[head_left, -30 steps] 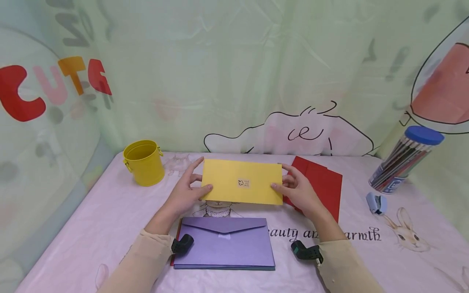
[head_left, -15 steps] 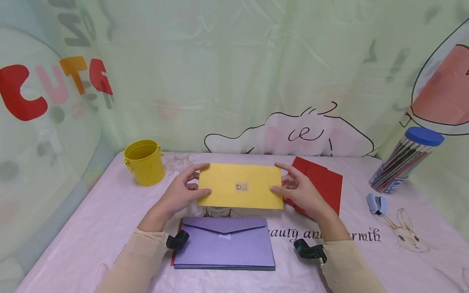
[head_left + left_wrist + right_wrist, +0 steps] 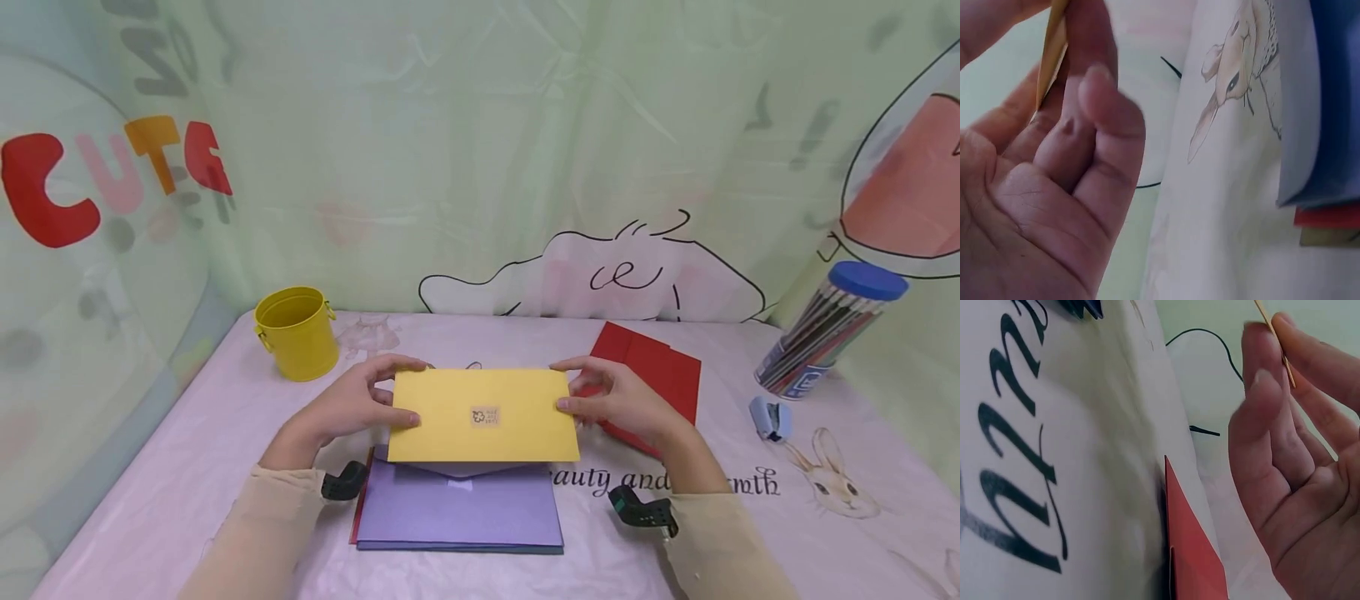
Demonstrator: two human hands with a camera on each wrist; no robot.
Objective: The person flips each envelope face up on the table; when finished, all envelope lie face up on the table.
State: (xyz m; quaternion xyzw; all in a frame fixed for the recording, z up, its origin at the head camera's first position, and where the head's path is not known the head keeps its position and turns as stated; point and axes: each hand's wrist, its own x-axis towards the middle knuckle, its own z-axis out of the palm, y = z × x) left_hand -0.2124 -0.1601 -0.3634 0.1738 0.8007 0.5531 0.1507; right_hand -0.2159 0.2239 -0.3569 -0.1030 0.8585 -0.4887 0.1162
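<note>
A yellow envelope (image 3: 442, 429) with a small printed label is held up by both hands in the head view. My left hand (image 3: 348, 408) pinches its left end, thumb in front and fingers behind. At the other end my right hand (image 3: 618, 400) pinches it the same way. Just below and nearer to me lies a purple envelope (image 3: 457, 512) on top of a stack, its flap partly hidden behind the yellow one. In both wrist views the yellow envelope (image 3: 1054, 50) shows edge-on between thumb and fingers, as does the yellow edge (image 3: 1279, 347) on the right.
Red envelopes (image 3: 660, 375) lie behind the right hand. A yellow bucket (image 3: 296, 337) stands at the back left. On the right are a light blue stapler (image 3: 771, 418) and a blue-lidded tube of pencils (image 3: 828, 329). A printed cloth (image 3: 750, 550) covers the table.
Both hands have lowered the yellow envelope toward me, so that it now overlaps the top of the purple envelope in the head view. The left hand has also shifted left. The grips remain.
</note>
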